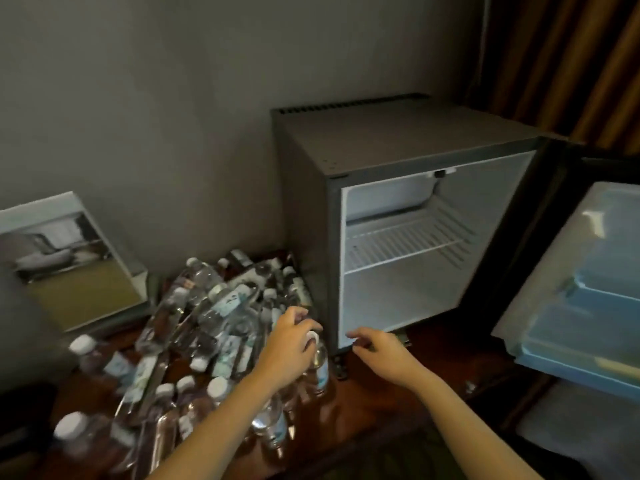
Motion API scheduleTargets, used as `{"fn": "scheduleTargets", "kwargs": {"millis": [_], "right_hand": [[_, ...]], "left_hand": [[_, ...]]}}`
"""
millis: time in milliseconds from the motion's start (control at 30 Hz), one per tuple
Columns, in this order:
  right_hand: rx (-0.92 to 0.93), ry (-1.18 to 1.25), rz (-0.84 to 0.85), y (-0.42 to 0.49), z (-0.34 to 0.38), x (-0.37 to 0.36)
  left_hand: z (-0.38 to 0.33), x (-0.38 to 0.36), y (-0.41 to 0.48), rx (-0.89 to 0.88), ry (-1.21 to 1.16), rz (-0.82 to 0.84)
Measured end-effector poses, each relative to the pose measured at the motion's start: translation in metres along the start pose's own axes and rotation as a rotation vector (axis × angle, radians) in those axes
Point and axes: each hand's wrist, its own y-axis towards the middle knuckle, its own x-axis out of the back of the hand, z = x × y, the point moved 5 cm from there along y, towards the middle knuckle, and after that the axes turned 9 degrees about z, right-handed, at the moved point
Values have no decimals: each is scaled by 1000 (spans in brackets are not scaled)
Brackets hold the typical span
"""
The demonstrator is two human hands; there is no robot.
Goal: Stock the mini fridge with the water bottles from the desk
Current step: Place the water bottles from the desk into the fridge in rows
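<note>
Left hand point(291, 341): fingers curled round the top of a bottle point(320, 367); its white cap shows by the fingertips.
Bottle: at the right edge of the heap, just beside the fridge's lower left corner.
Right hand point(375, 348): loosely curled, holding nothing, in front of the fridge's bottom front edge.
Bottles point(207, 317): heaped on the dark surface point(381, 410) left of the fridge, most lying down.
Fridge point(311, 202): on the surface against the wall, door point(588, 271) swung open to the right, wire shelf point(398, 247) inside.
Picture point(69, 258): leans on the wall, far left.
</note>
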Motion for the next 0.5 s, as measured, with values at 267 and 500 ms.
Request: {"fn": "scheduleTargets", "kwargs": {"millis": [267,500], "right_hand": [[44,-180,115,61,54,-48],[4,-417,155,84,51,-66]], "left_hand": [[72,16,-17,128,13,189],[79,5,-7,104,-49,281]]}}
